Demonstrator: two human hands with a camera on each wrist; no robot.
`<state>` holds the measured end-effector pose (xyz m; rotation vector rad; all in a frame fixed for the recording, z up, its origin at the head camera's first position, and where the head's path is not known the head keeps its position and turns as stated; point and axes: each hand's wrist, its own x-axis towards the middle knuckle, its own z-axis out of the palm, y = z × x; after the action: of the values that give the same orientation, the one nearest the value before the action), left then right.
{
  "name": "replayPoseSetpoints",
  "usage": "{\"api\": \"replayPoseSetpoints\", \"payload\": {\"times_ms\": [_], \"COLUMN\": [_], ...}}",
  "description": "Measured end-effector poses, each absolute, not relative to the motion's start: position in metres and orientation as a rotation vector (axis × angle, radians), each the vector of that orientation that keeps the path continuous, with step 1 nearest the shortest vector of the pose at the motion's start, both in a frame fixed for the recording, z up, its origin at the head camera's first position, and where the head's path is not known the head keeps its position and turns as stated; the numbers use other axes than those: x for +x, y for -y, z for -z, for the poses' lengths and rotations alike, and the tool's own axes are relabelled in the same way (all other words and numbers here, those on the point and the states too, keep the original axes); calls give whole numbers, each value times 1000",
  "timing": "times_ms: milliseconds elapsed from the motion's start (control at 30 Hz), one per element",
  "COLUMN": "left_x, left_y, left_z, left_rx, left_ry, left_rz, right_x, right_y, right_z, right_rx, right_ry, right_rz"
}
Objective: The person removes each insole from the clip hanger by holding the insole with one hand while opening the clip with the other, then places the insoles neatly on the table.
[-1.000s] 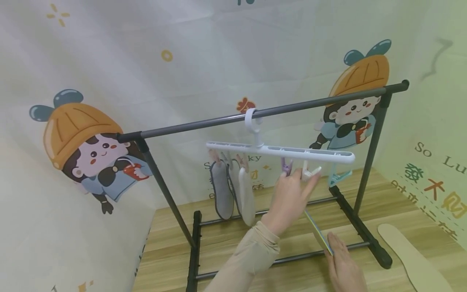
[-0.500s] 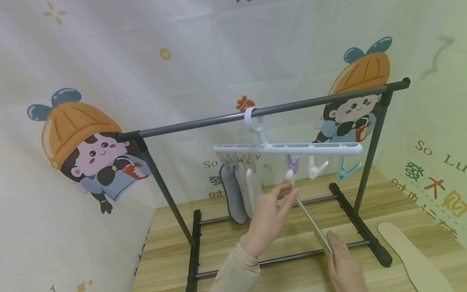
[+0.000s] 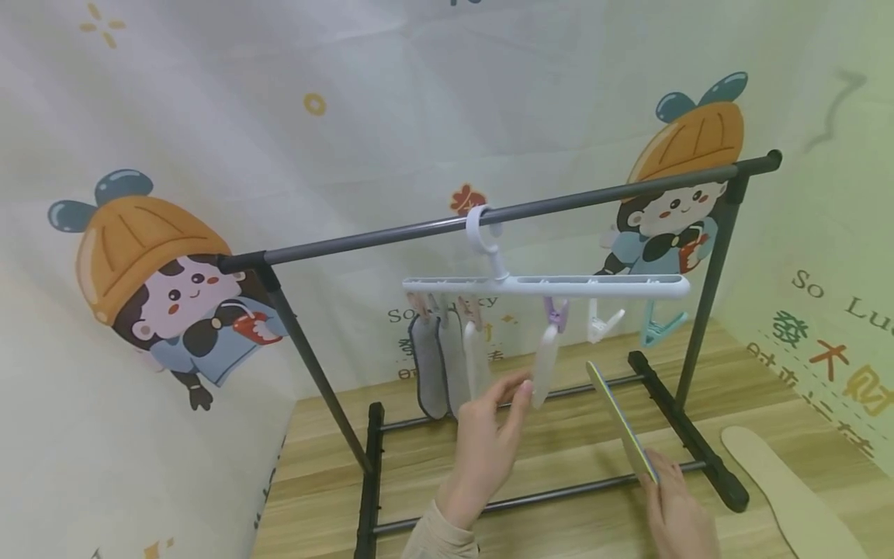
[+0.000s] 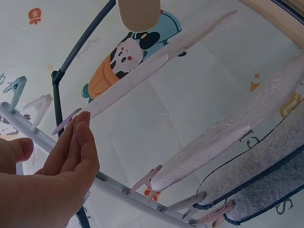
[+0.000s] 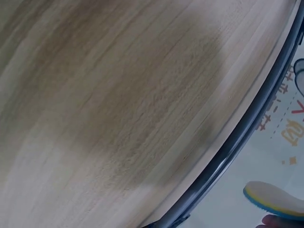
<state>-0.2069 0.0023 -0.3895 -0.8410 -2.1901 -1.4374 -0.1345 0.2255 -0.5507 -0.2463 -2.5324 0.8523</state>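
In the head view a white insole (image 3: 546,365) hangs from the purple clip (image 3: 556,312) of a white clip hanger (image 3: 594,286). My left hand (image 3: 485,442) is just left of this insole, fingertips near its lower edge. The left wrist view shows its thumb apart from the fingers and nothing between them. My right hand (image 3: 677,508) pinches the lower end of a pale insole (image 3: 624,427) with a yellow and blue edge, held tilted. That insole (image 5: 273,198) shows in the right wrist view above a fingertip. White (image 3: 594,320) and teal (image 3: 660,324) clips hang with nothing in them.
Grey insoles (image 3: 428,365) and another white insole (image 3: 476,361) hang at the hanger's left end. A dark rack (image 3: 391,231) carries the hanger. A beige insole (image 3: 789,497) lies on the wooden table (image 3: 321,466) at right.
My left hand has come down and left from the clips, leaving the white insole hanging at the purple clip. My right hand has shifted slightly right with its insole. The hanger has swung a little.
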Motion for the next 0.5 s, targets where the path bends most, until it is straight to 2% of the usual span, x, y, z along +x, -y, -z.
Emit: {"api": "replayPoseSetpoints", "payload": {"times_ms": [267, 500], "left_x": [-205, -206], "left_y": [5, 7], "left_z": [397, 402], "left_rx": [-769, -746], "left_ry": [2199, 2196], "left_rz": [1497, 1454], "right_x": [-130, -125], "right_y": [-244, -261], "right_z": [540, 539], "right_rx": [-452, -412], "right_ry": [2688, 2570], "right_rz": [-981, -906]}}
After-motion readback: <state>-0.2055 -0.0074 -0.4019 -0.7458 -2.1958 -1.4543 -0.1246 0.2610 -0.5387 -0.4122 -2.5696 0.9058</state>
